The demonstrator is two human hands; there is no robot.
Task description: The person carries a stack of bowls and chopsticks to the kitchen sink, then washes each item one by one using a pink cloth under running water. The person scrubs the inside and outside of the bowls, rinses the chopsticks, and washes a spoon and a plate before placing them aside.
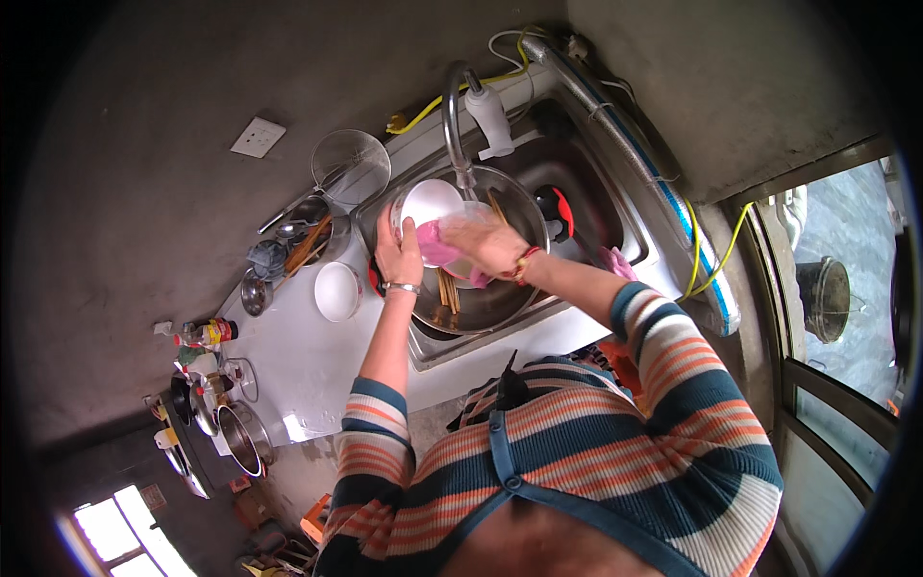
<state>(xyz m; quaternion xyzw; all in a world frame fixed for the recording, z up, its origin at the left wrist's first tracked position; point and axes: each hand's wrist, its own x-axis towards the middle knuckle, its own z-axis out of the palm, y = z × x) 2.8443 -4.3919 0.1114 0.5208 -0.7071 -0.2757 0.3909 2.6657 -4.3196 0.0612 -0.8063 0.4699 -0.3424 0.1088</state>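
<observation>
My left hand [399, 254] grips a white bowl [427, 199] by its side, tilted over a large steel pan [494, 314]. Blurred, my right hand [484, 244] presses a pink cloth [437, 245] against the bowl's inside. Under both hands the pan sits in the sink, with a bundle of wooden chopsticks [448, 291] and another bowl [461, 271] in it. That second bowl is mostly hidden by my right hand. The curved faucet [452, 119] comes down just behind the bowls; whether water runs is not clear.
Left of the sink, a white bowl [337, 291] stands on the white counter [310, 375]. Beyond it are a utensil holder [337, 238], a ladle [256, 292] and a wire strainer [351, 167]. A red-and-black utensil [557, 211] lies in the right basin [602, 195].
</observation>
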